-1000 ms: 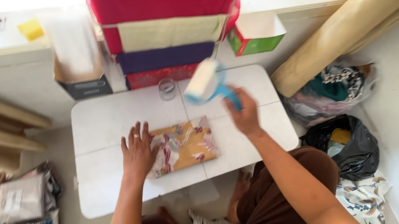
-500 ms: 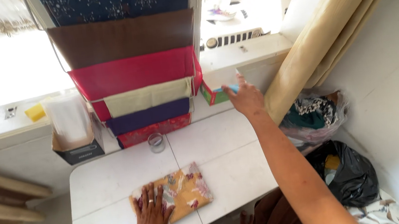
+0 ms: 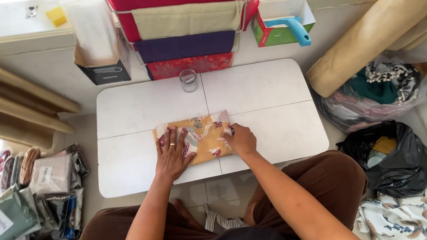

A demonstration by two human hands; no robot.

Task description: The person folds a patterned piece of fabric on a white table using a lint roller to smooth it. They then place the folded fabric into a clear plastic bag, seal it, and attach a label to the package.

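Observation:
A folded orange patterned cloth point(image 3: 201, 133) lies near the front edge of a low white folding table point(image 3: 259, 92). My left hand point(image 3: 173, 155) rests flat on the cloth's left part, fingers spread, a ring on one finger. My right hand point(image 3: 239, 139) sits at the cloth's right edge with fingers curled, pinching or pressing that edge. A blue-handled tool point(image 3: 292, 28) lies in a green box point(image 3: 273, 34) on the ledge behind the table.
A small glass point(image 3: 188, 80) stands at the table's back edge. Folded fabrics hang on a rack point(image 3: 186, 19) behind. Packaged cloths point(image 3: 21, 206) pile at the left, bags point(image 3: 394, 156) at the right, and a rolled beige curtain point(image 3: 382, 26).
My right hand put the blue-handled tool into the green box on the ledge and came back down to the cloth's right edge. The left hand stayed on the cloth.

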